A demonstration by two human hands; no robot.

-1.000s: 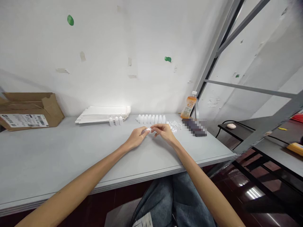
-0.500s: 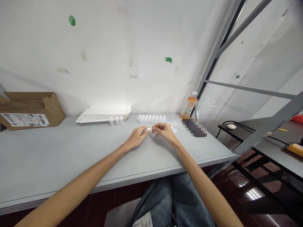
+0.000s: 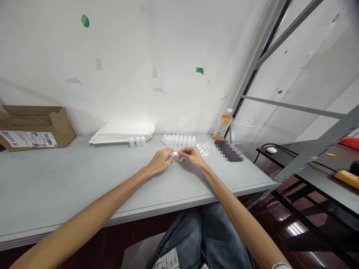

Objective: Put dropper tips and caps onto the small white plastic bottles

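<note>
Over the grey table, my left hand [image 3: 162, 160] is closed around a small white dropper bottle [image 3: 174, 153], most of it covered by the fingers. Its top end points right, toward my right hand [image 3: 192, 155]. The fingers of that hand pinch a thin white ring-like strap at the bottle's top; the exact part is too small to make out. Just behind my hands stand rows of small white bottles [image 3: 180, 141]. Beside them, to the right, lies a pile of small white plastic pieces [image 3: 206, 148]. Three white bottles with thin tips [image 3: 137, 142] stand apart on the left.
A stack of white sheets [image 3: 120, 133] lies against the wall, with an open cardboard box [image 3: 36, 127] farther left. An orange drink bottle [image 3: 223, 125] stands at the back right, near a blurred dark object [image 3: 228, 150]. A metal frame [image 3: 297, 166] rises beyond the table's right end.
Both hands have shifted very slightly left in view, along with a small camera movement. The bottle and the pinched strap remain between them.
</note>
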